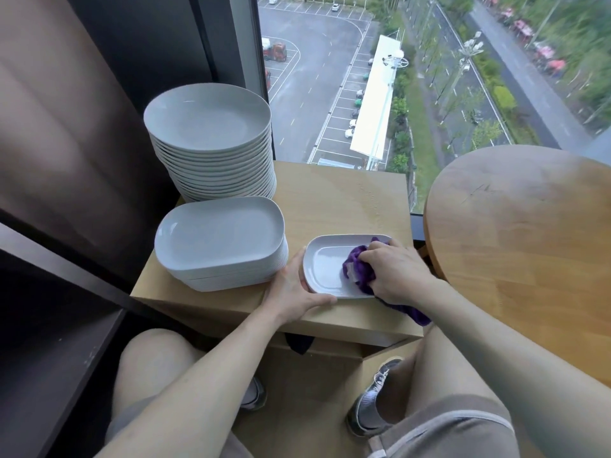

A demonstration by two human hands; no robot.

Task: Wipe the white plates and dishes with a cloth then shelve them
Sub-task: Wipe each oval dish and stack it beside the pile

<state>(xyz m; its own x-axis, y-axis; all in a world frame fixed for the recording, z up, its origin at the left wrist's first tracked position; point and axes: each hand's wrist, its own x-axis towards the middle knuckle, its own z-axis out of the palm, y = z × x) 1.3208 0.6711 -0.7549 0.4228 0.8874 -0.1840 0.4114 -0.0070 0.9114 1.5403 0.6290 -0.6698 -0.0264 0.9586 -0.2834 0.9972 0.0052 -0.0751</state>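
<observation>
A small white rectangular dish (pixel 325 266) lies on the low wooden table (pixel 347 200) near its front edge. My left hand (pixel 292 292) grips the dish's left rim. My right hand (pixel 395 271) presses a bunched purple cloth (pixel 355 267) into the dish's right half; the cloth's tail hangs past the table's front edge. To the left stands a stack of white rounded-rectangular dishes (pixel 220 242). Behind it rises a tall stack of round white plates (pixel 211 137).
A round wooden table (pixel 529 233) stands close on the right. Dark shelf boards (pixel 49 325) run along the left, below a brown wall. A floor-to-ceiling window (pixel 396 77) lies straight ahead. My knees and shoes are below the table's front edge.
</observation>
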